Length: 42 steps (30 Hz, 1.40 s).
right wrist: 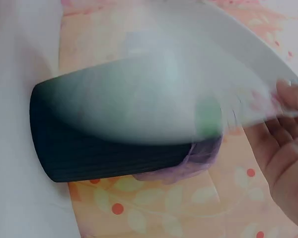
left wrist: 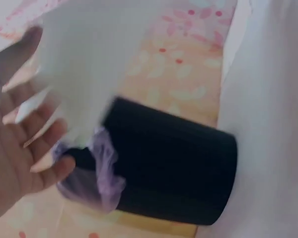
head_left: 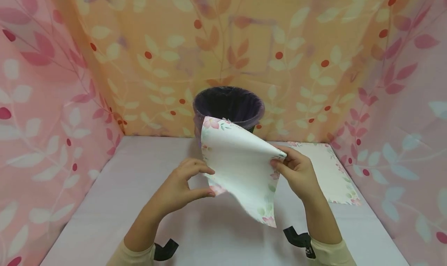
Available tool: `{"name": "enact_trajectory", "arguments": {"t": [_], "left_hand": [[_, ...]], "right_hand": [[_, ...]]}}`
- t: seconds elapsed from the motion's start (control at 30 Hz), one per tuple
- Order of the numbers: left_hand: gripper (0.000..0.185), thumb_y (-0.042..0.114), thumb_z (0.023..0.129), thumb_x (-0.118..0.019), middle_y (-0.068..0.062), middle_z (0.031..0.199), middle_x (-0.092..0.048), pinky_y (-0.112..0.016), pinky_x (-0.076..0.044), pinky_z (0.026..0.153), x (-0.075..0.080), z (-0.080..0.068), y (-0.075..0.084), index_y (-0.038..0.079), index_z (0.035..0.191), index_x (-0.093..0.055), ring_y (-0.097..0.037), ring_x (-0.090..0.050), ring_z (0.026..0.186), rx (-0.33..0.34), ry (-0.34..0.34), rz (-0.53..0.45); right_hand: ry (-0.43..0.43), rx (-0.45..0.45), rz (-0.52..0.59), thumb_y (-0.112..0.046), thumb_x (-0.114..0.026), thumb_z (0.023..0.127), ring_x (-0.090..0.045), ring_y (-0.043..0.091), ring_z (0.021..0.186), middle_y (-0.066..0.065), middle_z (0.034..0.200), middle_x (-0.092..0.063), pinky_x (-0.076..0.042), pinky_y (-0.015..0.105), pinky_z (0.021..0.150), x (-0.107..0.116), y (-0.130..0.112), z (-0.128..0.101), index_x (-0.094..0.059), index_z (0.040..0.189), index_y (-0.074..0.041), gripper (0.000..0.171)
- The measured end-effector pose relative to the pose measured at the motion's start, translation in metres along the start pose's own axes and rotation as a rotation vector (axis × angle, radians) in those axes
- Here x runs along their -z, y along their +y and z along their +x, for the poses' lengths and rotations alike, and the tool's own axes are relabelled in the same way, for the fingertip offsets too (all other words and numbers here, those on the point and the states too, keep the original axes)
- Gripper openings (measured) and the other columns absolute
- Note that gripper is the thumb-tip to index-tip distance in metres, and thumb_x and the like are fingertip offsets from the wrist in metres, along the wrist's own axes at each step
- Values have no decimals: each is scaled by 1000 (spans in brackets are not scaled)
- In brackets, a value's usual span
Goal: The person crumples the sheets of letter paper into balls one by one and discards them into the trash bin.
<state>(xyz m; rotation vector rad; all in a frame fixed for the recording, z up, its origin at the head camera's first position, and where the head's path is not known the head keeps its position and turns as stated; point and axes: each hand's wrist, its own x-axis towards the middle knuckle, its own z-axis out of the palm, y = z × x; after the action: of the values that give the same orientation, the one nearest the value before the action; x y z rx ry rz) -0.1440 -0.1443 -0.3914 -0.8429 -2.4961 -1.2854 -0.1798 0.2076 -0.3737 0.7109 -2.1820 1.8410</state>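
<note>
White paper with a border of pink blossoms and green leaves makes up the sheet (head_left: 241, 173) held up over the table (head_left: 104, 204), in front of the bin (head_left: 228, 105). It is bowed rather than flat: its top edge curls back toward the bin, its lower corner hangs down toward the person, and the plain middle bulges forward.

The left hand (head_left: 181, 184) pinches the sheet's left edge between thumb and curled fingers near a pink flower print. The right hand (head_left: 297, 171) grips the right corner the same way, thumb and fingertips closed on the paper. In the wrist views the sheet is blurred, so the exact contact of the fingers there is hard to make out.

The bin is dark, round and lined with a purple bag whose rim folds over the edge; it stands at the back of the table against the orange leaf-patterned cloth (head_left: 223, 45). A second floral-bordered sheet (head_left: 331, 177) lies flat on the table to the right, just beside the right hand. Pink leaf-patterned cloth (head_left: 42, 122) hangs at either side.
</note>
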Motion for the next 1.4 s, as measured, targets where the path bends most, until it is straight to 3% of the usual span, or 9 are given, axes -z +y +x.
{"name": "enact_trajectory", "arguments": {"t": [0.1, 0.27, 0.43, 0.57, 0.67, 0.8, 1.03, 1.27, 1.4], "left_hand": [[60, 37, 74, -91, 12, 132, -56, -42, -48, 105, 9, -1, -2, 24, 128, -68, -11, -50, 128, -41, -36, 18], [87, 32, 75, -93, 7, 145, -46, -47, -45, 110, 8, -1, -6, 31, 150, -49, -15, -45, 136, -20, 13, 87], [122, 25, 69, -97, -5, 164, -23, -52, -45, 111, -3, 2, -9, 28, 163, -20, -25, -30, 149, -82, 67, 256], [133, 24, 63, -101, -13, 170, -5, -58, -40, 113, -8, 3, -11, 23, 164, -14, -33, -18, 154, -170, 194, 403], [128, 24, 60, -102, -17, 169, -8, -59, -32, 116, -9, 4, -13, 19, 160, -24, -38, -18, 152, -263, 322, 476], [109, 23, 56, -103, -19, 164, -27, -58, -25, 115, -7, 8, -11, 11, 148, -46, -42, -25, 149, -400, 460, 504], [77, 26, 58, -98, -10, 136, -65, -64, -24, 110, -4, 14, -1, 9, 126, -68, -41, -51, 133, -498, 611, 527], [39, 7, 65, -95, -2, 93, -77, -62, -34, 107, -6, 11, -1, 13, 99, -79, -30, -69, 99, -433, 636, 403], [29, 1, 67, -92, 0, 84, -77, -53, -44, 101, -8, 7, -5, 13, 90, -81, -22, -68, 84, -343, 627, 280]], "right_hand": [[90, -12, -3, 3, -72, 93, -70, 14, 99, 2, 114, -72, -59, 22, 81, 2, -4, 1, -64, 130, 4, 38], [139, -34, 75, 3, -72, 93, -71, 14, 101, 3, 115, -72, -59, 24, 85, 0, -8, -1, -64, 128, 4, 36], [114, -69, 161, 3, -70, 94, -72, 14, 97, 4, 112, -72, -61, 26, 78, -6, -9, -4, -63, 130, 4, 36], [34, -98, 175, 3, -67, 96, -72, 16, 98, 5, 113, -72, -62, 28, 78, -12, -11, -6, -58, 134, 6, 39], [-44, -96, 173, 4, -66, 96, -72, 18, 99, 6, 115, -71, -62, 30, 80, -16, -12, -7, -56, 135, 7, 40], [-126, -103, 176, 4, -66, 96, -72, 20, 100, 6, 116, -71, -62, 33, 82, -19, -11, -8, -56, 132, 7, 38], [-246, -125, 195, 5, -66, 95, -73, 21, 96, 6, 112, -71, -63, 35, 78, -22, -5, -8, -58, 130, 7, 36], [-266, -147, 137, 3, -70, 94, -71, 20, 96, 5, 113, -69, -62, 33, 80, -28, 1, -9, -62, 124, 3, 32], [-221, -110, -23, -6, -74, 93, -71, 22, 96, 5, 115, -68, -62, 36, 81, -35, 3, -10, -68, 123, -8, 30]]}}
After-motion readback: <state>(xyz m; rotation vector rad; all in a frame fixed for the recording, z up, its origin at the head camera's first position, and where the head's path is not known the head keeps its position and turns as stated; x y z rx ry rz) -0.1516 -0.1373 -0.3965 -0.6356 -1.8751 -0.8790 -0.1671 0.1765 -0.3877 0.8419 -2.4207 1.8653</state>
